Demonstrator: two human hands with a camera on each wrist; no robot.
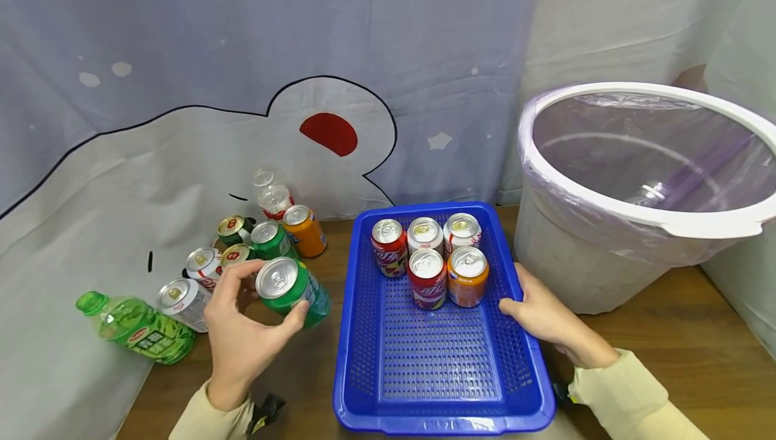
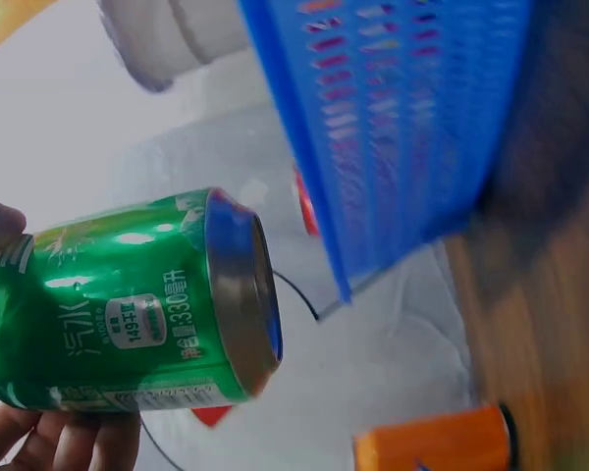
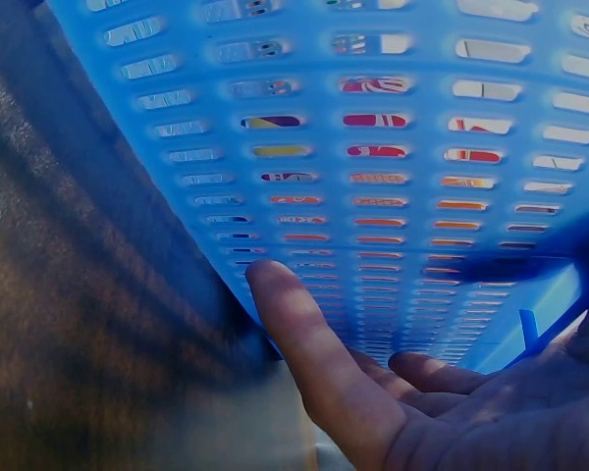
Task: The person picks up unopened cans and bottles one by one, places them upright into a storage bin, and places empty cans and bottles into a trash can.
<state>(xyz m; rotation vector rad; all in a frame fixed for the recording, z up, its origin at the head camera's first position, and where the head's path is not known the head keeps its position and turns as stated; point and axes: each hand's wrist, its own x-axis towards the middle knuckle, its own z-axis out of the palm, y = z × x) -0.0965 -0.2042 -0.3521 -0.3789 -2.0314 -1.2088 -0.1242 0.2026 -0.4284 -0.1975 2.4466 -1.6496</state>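
My left hand (image 1: 245, 346) grips a green soda can (image 1: 297, 295) between thumb and fingers, raised left of a blue plastic basket (image 1: 442, 424). The can's green side and silver base fill much of the left wrist view. On the basket's right rim my right hand (image 1: 542, 312) has its thumb over the edge and its fingers along the outer wall, which the right wrist view shows from close by. Several cans stand upright in the basket's far half: two dark red cans (image 1: 428, 285), two white cans (image 1: 463, 230) and an orange can (image 1: 467, 278).
Left of the basket stand more cans, including an orange can (image 1: 305, 231), a green can (image 1: 273, 241) and a silver can (image 1: 182, 302). A clear bottle (image 1: 274, 196) is behind them; a green bottle (image 1: 142, 332) leans leftward. A lined white bin (image 1: 560, 251) stands at right.
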